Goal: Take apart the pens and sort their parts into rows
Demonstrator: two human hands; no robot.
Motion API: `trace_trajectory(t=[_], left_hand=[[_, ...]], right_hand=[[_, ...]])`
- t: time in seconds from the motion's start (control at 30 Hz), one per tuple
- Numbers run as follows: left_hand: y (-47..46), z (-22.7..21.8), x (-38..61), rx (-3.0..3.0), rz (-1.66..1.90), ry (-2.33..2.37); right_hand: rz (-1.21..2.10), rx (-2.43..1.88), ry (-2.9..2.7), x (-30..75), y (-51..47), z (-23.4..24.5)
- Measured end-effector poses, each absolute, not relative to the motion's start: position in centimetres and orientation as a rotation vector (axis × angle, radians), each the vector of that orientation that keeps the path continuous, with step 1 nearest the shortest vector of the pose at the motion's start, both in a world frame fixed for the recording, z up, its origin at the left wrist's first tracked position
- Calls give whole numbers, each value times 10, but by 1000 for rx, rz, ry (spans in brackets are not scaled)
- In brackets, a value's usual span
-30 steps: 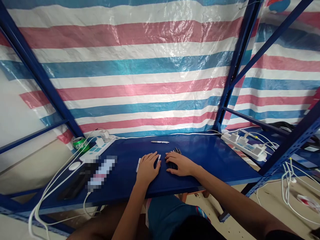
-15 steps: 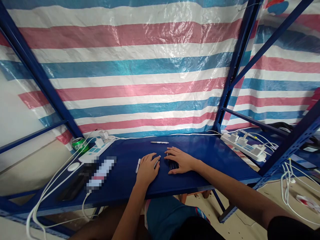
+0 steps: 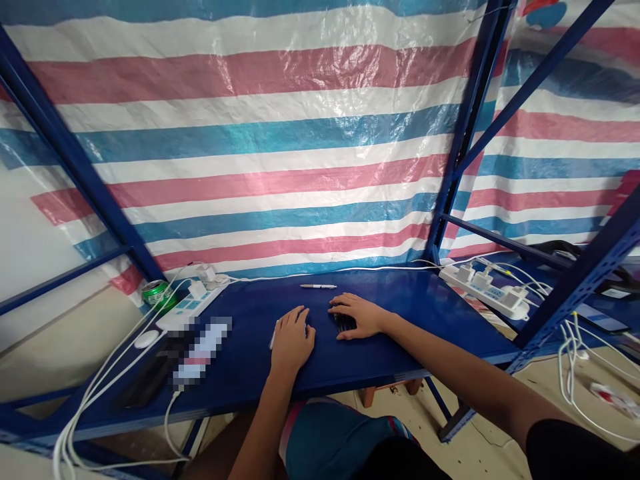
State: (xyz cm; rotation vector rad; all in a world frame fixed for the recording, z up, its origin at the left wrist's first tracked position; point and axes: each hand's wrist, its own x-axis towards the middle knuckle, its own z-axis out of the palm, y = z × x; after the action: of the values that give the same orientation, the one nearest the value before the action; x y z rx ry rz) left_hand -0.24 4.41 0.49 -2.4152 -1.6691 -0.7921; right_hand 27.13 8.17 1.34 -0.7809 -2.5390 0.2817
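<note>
My left hand [image 3: 291, 337] lies palm down on the blue shelf top [image 3: 400, 313], fingers stretched flat over a white pen [image 3: 273, 340] whose end shows at its left side. My right hand [image 3: 359, 315] rests flat beside it, fingers spread across a bunch of dark pens [image 3: 345, 323]. Another white pen [image 3: 319, 287] lies alone farther back, near the striped tarp.
A white power strip [image 3: 193, 303] with plugs and cables and a green can [image 3: 156, 292] sit at the back left. A blurred object [image 3: 200, 350] and a dark flat item lie at the left front. Another power strip [image 3: 487, 290] lies at the right. Blue rack posts frame the shelf.
Both hands have slid slightly; the left hand now covers the white pen piece that stuck out between its fingers, and the right hand hides more of the dark pens.
</note>
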Motion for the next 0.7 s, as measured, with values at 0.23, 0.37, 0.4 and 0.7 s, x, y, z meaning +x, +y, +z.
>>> trace_trajectory(t=[0.23,0.37,0.4,0.7], left_hand=[[43,7,-2,-2389,-789,-1709],[42,7,-2,-2396,-811,-1692],[42,7,-2,-2399,-820,-1689],[44,4,-2,-2397,-840,-1688]], right_hand=[[285,-909,-2531,275,80,12],[320,-955,-2515,276,82,8],[322,-948,-2521,275,83,7],[320,-911,-2517,274,84,8]])
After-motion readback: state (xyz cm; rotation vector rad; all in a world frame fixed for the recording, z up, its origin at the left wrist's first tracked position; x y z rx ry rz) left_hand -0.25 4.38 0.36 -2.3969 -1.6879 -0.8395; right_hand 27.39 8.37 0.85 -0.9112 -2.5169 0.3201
